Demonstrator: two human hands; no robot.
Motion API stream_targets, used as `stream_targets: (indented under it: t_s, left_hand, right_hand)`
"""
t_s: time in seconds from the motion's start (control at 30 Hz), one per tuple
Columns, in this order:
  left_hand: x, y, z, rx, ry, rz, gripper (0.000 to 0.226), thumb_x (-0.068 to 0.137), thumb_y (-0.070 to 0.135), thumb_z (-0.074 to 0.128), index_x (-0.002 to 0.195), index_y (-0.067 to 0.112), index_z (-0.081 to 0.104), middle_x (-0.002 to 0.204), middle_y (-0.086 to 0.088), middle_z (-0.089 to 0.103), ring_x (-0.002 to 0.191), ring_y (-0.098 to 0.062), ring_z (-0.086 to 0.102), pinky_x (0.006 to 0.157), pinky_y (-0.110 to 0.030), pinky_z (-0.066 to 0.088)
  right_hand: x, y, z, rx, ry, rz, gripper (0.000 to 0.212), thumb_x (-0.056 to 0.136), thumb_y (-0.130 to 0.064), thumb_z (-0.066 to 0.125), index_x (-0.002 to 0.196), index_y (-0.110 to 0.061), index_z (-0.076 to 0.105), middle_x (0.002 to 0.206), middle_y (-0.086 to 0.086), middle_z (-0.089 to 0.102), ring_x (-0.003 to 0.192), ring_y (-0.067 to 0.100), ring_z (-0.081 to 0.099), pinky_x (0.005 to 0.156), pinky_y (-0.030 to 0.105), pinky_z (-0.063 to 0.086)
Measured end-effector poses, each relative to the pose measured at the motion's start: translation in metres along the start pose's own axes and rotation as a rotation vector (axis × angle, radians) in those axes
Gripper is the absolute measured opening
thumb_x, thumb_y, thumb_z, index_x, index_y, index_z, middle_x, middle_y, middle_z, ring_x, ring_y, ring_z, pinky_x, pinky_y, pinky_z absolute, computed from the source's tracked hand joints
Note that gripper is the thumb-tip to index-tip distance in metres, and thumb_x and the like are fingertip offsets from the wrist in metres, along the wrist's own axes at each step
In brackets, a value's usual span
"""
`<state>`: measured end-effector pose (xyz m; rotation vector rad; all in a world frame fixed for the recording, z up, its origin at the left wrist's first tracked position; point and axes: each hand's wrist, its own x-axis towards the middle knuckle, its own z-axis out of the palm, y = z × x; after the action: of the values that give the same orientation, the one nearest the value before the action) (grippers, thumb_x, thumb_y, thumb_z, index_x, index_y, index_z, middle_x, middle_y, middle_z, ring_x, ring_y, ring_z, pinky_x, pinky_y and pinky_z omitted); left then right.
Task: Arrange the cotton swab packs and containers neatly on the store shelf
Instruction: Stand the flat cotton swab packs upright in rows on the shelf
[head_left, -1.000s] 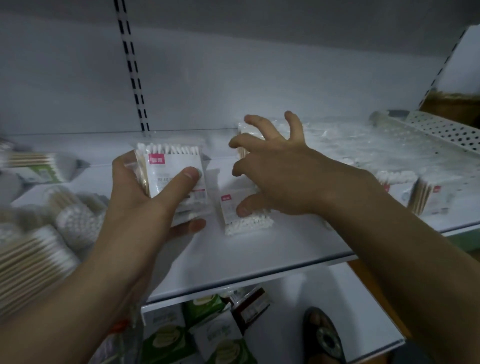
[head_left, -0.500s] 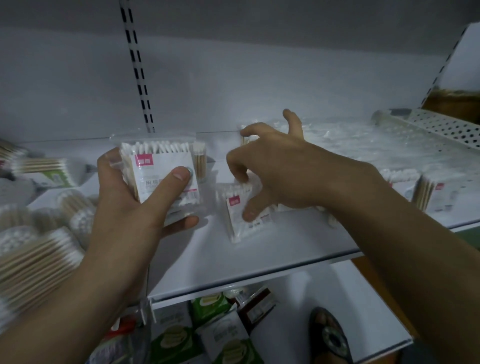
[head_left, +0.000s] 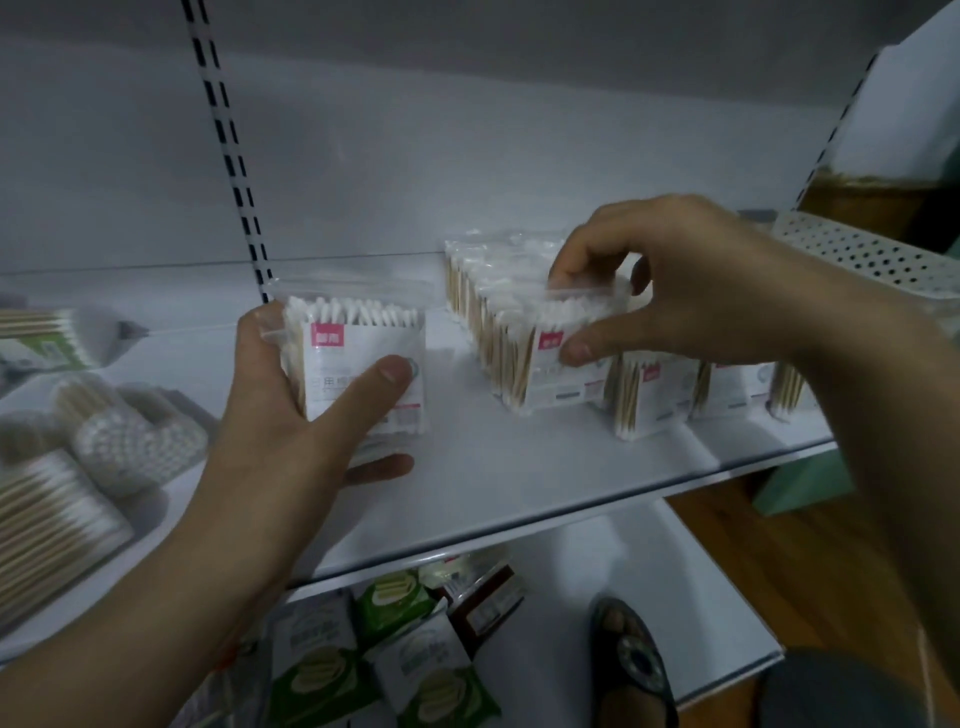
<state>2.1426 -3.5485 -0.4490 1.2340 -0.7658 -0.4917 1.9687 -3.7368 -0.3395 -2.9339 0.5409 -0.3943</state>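
The left hand (head_left: 291, 415) grasps a cotton swab pack (head_left: 363, 374) upright, thumb pressed on its printed front, the other fingers wrapped behind it with one fingertip showing below the pack's bottom edge. The pack sits low over the white shelf (head_left: 519, 483); whether its bottom touches the shelf cannot be told. The right hand (head_left: 691, 291) pinches the front pack (head_left: 550, 364) of a standing row (head_left: 483, 306), thumb on its face beside the pink label, the curled fingers on its top among the white swab tips. That row runs back toward the rear wall.

Between the held pack and the row lies a bare strip of shelf, and open shelf stretches from both hands forward to the front edge. To the right, more upright packs (head_left: 654, 384) stand near the front edge, partly hidden behind the right wrist. A perforated divider (head_left: 852, 249) bounds the shelf on the right.

At the left, blurred round swab containers (head_left: 140, 441) and flat packs (head_left: 47, 525) crowd the shelf; their labels cannot be read, and the picture edge cuts them off. On the lower shelf, green packets (head_left: 332, 670) lie loosely, partly covered by the left forearm. A shoe (head_left: 634, 665) shows on the floor below.
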Motion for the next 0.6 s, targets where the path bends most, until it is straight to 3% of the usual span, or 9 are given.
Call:
stream_targets:
  t_s: [0.27,0.43,0.6]
  left_hand:
    - [0.000,-0.002,0.011,-0.041,-0.039,-0.013,0.067,0.062,0.037,0.075,0.124,0.033,0.049,0.099,0.010,0.075,0.089,-0.020,0.077,0.060,-0.036,0.063]
    - [0.002,-0.003,0.012,-0.048,-0.057,-0.021,0.065,0.059,0.040,0.076,0.120,0.035,0.051,0.100,0.009,0.076,0.090,-0.020,0.077,0.060,-0.036,0.063]
    - [0.002,-0.002,0.014,-0.051,-0.067,-0.015,0.063,0.061,0.037,0.077,0.118,0.038,0.051,0.101,0.010,0.076,0.090,-0.021,0.077,0.061,-0.038,0.062]
  right_hand:
    - [0.002,0.015,0.028,-0.165,0.029,0.022,0.043,0.065,-0.050,0.089,0.096,-0.030,0.066,0.086,-0.020,0.059,0.084,0.006,0.055,0.073,0.019,0.041]
    - [0.005,0.014,0.037,-0.226,0.074,0.027,0.049,0.067,-0.057,0.084,0.103,-0.032,0.061,0.090,-0.014,0.058,0.084,0.011,0.048,0.077,0.032,0.039]
    - [0.005,0.015,0.039,-0.266,0.105,0.027,0.060,0.065,-0.066,0.079,0.112,-0.039,0.054,0.095,-0.016,0.057,0.092,0.010,0.045,0.084,0.034,0.030]
